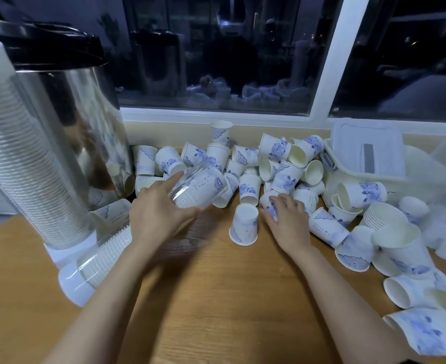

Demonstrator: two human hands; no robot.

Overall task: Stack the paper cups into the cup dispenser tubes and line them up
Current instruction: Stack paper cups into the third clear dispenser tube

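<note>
Plastic: one tube (201, 185) clamped in left grip (153, 206); right grip (287, 219) clasps one cup (266, 202).

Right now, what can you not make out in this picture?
Head view only.
1. clear tube: near end motion-blurred below the left hand.
2. floral cup: mostly covered by the right hand.
3. bottom-right cups: cut off by the frame edge.

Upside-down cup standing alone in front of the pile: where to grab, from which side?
Probably from above: pinch the cup across its side wall just under the upturned base. It stands rim-down on the table, narrow end up, with its near side free. The right hand is right beside it.
</note>
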